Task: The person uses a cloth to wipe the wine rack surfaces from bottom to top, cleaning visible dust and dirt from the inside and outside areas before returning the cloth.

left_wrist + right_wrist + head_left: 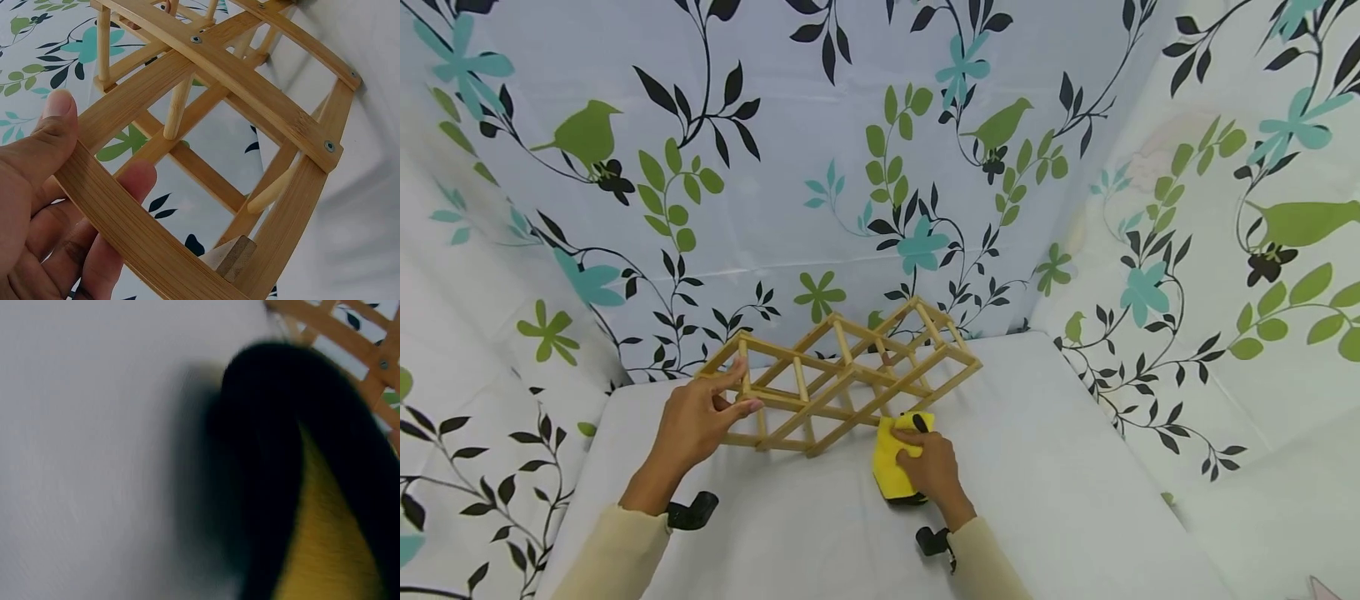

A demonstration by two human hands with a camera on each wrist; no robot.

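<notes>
A folding wooden lattice rack [842,342], made of crossed slats and round dowels, stands spread open on the white-covered table. My left hand [696,417] grips its left end. In the left wrist view, the thumb and fingers [139,181] close around a slat [125,215] there. My right hand [936,467] holds a yellow cloth [889,471] with black edging against or very near the rack's lower front bar; exact contact is hard to tell. The right wrist view is blurred: the black edging [269,456] covers much of it, and the right fingers are hidden.
White cloth [1037,500] covers the tabletop. Fabric printed with leaves and birds [760,208] hangs behind the rack and along both sides. Black straps with small devices sit on the left wrist [694,510] and right wrist [932,542].
</notes>
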